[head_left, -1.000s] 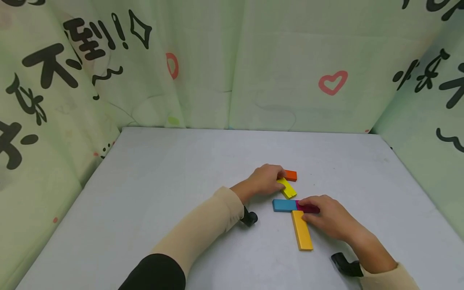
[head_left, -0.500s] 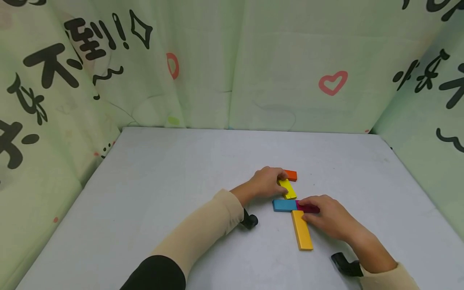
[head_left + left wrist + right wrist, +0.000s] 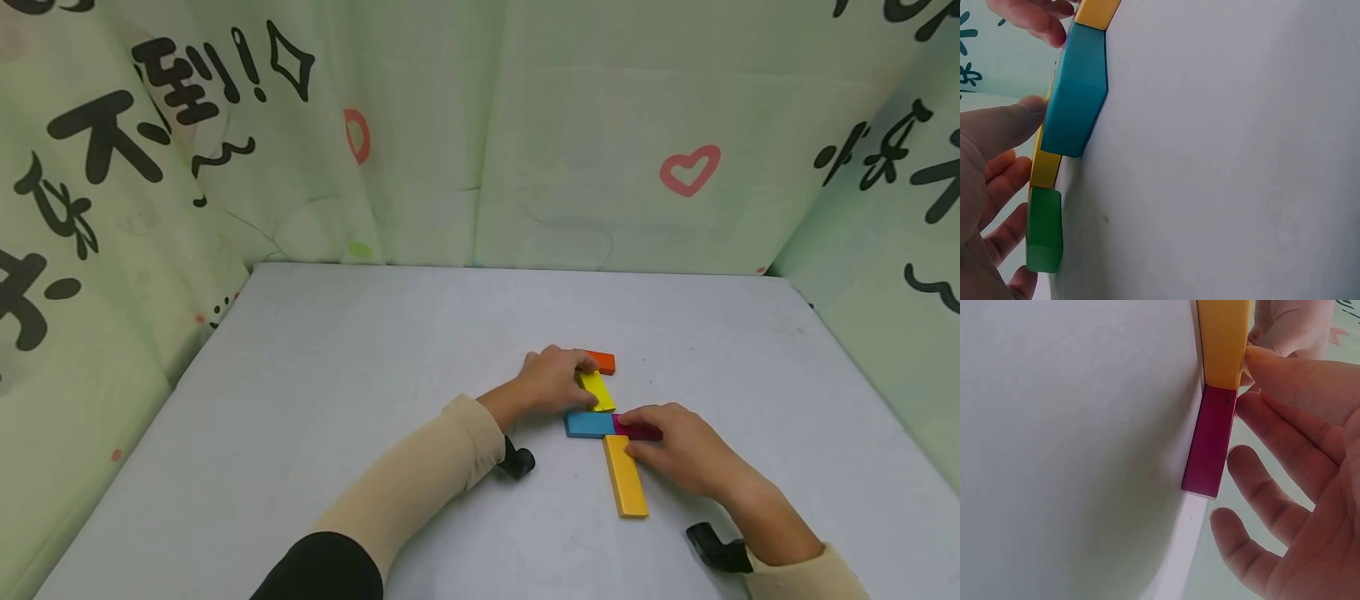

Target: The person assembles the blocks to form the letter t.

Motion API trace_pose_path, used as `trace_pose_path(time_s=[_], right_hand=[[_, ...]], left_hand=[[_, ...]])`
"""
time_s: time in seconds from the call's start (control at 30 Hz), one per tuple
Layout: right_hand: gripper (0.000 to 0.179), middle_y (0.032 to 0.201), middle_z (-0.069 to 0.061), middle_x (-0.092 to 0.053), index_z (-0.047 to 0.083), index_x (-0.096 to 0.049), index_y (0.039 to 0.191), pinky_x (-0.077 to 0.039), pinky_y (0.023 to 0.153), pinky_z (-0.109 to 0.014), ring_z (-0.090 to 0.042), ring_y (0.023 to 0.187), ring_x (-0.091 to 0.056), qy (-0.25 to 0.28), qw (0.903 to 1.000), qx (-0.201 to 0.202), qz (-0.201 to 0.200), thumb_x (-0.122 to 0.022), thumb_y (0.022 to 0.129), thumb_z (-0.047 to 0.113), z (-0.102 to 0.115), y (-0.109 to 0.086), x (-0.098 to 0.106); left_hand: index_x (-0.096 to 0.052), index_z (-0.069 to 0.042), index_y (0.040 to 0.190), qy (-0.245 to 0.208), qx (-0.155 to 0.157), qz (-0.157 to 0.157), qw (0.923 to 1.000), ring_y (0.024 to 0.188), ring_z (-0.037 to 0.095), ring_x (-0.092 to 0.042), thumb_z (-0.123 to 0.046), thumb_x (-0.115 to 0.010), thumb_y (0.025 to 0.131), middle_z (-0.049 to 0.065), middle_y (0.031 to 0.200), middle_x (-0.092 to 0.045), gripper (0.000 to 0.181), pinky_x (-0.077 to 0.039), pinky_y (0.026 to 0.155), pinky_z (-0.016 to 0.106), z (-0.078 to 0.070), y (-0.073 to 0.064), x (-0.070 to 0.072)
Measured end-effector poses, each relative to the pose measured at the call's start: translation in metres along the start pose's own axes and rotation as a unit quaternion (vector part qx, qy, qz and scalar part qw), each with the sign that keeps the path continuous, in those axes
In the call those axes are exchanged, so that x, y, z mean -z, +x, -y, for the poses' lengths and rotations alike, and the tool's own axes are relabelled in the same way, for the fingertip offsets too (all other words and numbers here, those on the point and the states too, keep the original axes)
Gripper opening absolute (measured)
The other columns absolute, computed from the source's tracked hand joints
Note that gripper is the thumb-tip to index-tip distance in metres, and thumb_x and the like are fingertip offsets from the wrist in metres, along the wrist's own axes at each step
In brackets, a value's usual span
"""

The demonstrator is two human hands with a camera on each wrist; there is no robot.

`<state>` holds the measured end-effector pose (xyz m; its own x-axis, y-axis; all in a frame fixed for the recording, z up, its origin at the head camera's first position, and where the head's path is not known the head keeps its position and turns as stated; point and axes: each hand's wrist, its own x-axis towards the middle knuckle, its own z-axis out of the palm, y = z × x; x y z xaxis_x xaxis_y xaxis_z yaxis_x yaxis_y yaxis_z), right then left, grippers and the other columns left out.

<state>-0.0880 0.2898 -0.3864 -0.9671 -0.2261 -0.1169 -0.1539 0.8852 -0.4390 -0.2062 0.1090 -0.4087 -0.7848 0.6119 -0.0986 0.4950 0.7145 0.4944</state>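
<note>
My left hand [image 3: 553,379] reaches over a yellow block [image 3: 598,392], thumb on its near part and forefinger at its far end beside an orange block [image 3: 605,363]. A green block [image 3: 1045,231] shows under the left fingers in the left wrist view; that hand hides it in the head view. My right hand [image 3: 686,450] pinches a magenta block [image 3: 1210,444], its thumb also against an amber block [image 3: 626,479]. A blue block [image 3: 588,425] lies end to end with the magenta one. The amber block runs toward me from their joint.
All the blocks lie flat on a white table [image 3: 375,350]. Behind and at both sides hangs a pale green curtain [image 3: 570,150] with black lettering and hearts. Black wrist mounts [image 3: 517,458] sit by both sleeves.
The yellow block has turned straighter and shifted slightly right, with the left thumb and fingers moving along. The right hand and the blue, magenta and amber blocks stay where they were.
</note>
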Motion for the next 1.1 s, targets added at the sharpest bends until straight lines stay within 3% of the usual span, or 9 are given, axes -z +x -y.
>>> trace_pose_path(time_s=[0.4, 1.1], right_hand=[[0.037, 0.115, -0.011, -0.065, 0.007, -0.07, 0.121, -0.053, 0.087, -0.051, -0.032, 0.104, -0.056, 0.004, 1.0, 0.005, -0.001, -0.079, 0.087, 0.018, -0.0015, 0.0001, 0.0007], [0.035, 0.114, -0.01, -0.066, 0.006, -0.071, 0.12, -0.052, 0.088, -0.052, -0.032, 0.103, -0.057, 0.003, 0.9999, 0.01, -0.007, -0.078, 0.087, 0.016, -0.0011, -0.0005, 0.0008]], left_hand=[[-0.066, -0.025, 0.131, -0.011, -0.007, 0.002, 0.9999, 0.106, 0.009, -0.049, -0.039, -0.076, 0.089, -0.016, 0.123, -0.064, 0.045, -0.035, 0.083, 0.027, -0.0023, 0.0031, -0.0052], [-0.063, -0.033, 0.135, 0.011, 0.0, 0.034, 0.9993, 0.112, 0.01, -0.046, -0.04, -0.074, 0.091, -0.018, 0.128, -0.061, 0.046, -0.033, 0.083, 0.028, -0.0094, 0.0019, 0.0003]])
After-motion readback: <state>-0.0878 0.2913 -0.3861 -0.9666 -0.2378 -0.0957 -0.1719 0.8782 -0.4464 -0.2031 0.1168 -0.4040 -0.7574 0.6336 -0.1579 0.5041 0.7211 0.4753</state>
